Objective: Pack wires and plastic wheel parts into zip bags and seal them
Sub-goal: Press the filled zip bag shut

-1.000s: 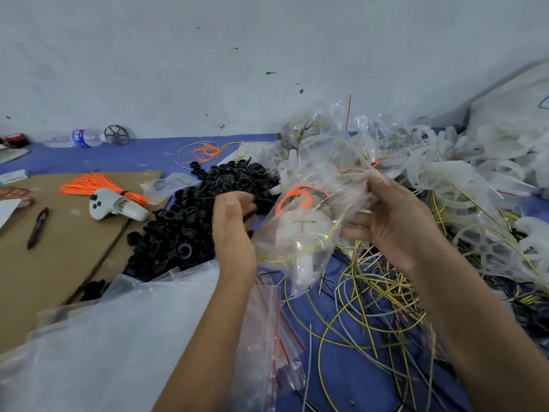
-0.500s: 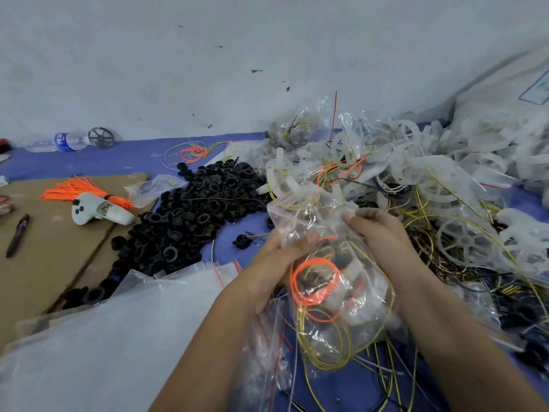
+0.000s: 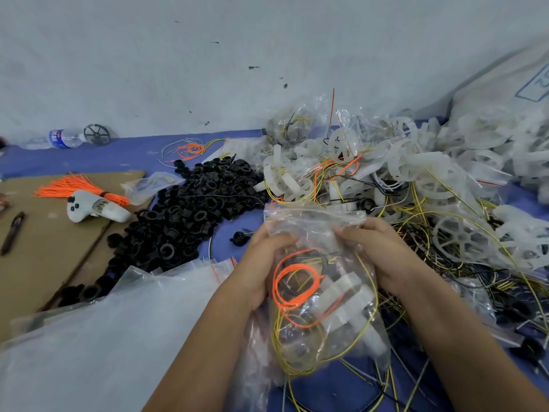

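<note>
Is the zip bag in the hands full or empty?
Filled: the zip bag shows an orange wire coil, yellow wires and white plastic parts inside.

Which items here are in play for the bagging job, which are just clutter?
In play: zip bag held by left hand and right hand; orange wire inside; white wheel parts; loose yellow wires.

Clutter: controller; pen; water bottle.

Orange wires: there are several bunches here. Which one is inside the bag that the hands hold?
The coiled orange loop inside the held zip bag. The others lie outside: a tied straight bundle on the cardboard and loose strands near the wall.
</note>
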